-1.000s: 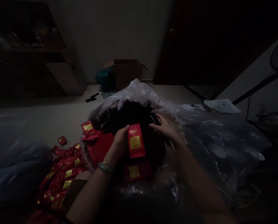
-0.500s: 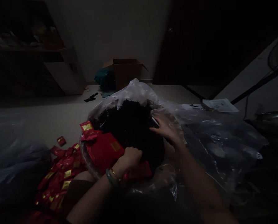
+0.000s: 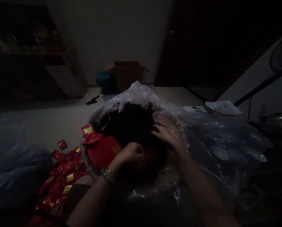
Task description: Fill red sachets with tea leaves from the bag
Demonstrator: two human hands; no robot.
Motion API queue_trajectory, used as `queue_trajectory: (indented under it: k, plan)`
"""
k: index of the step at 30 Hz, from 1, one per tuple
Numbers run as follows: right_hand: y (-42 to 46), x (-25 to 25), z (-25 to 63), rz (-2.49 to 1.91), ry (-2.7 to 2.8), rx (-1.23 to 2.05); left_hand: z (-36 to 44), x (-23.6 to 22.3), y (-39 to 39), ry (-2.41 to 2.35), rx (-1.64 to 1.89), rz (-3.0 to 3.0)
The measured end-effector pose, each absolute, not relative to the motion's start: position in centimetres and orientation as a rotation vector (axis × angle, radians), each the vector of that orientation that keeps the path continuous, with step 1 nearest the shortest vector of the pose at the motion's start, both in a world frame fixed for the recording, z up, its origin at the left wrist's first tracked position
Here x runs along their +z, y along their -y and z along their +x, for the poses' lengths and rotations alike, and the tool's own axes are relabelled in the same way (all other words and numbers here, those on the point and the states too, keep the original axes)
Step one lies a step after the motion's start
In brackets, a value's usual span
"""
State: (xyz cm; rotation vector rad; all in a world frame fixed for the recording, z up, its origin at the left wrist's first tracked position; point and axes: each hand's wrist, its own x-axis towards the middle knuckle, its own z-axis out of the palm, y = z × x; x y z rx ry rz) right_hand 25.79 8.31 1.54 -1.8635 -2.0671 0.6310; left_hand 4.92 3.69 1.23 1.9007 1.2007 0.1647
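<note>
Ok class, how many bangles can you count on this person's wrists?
2: a green bangle and a thin gold bangle, both on the left wrist; the right wrist shows none.

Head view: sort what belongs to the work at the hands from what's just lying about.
At the hands:
left hand
right hand
dark loose leaves
clear plastic bag
red gold-labelled sachets

Lying about:
cardboard box
teal cloth
papers
</note>
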Motion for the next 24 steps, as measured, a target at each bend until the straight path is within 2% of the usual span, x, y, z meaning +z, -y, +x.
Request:
queue_trajectory:
  k: [2, 4, 9, 15, 24]
  plan:
    - [-8.0, 2.2, 24.7, -1.658, 2.032, 0.789, 4.0, 1.3, -4.5, -1.256, 0.497, 1.650]
    - [-7.7, 2.6, 23.6, -1.456, 2.046, 0.850, 3.3, 1.3, -5.2, -1.257, 0.654, 1.424]
    - [-6.5, 2.7, 21.7, -1.171, 2.122, 0.549, 2.9, 1.1, -5.6, -1.138, 0.885, 1.240]
    - [-5.9, 2.3, 21.1, -1.004, 2.266, 0.382, 3.2, 0.8, -5.3, -1.113, 0.849, 1.540]
    - [-6.4, 1.4, 20.7, -1.056, 2.091, 0.063, 4.1, 0.0, -5.4, -1.459, 0.931, 1.644]
